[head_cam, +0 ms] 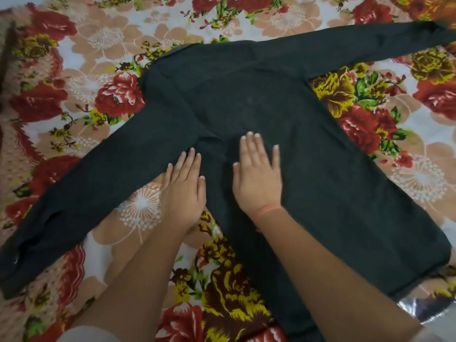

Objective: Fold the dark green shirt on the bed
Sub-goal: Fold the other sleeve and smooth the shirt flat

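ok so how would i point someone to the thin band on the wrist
Start at the dark green long-sleeved shirt spread flat over the floral bedsheet. Two bare hands press on it near its middle; take the right hand, the one lying fully on the cloth. The thin pinkish-orange thread band circles its wrist, while the left hand has a bare wrist.

A floral bedsheet [103, 70] in red, yellow and peach covers everything; a shiny plastic wrapper [419, 311] lies at lower right.

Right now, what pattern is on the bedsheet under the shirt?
Floral: red, yellow and peach flowers on the white bedsheet, in the head view.
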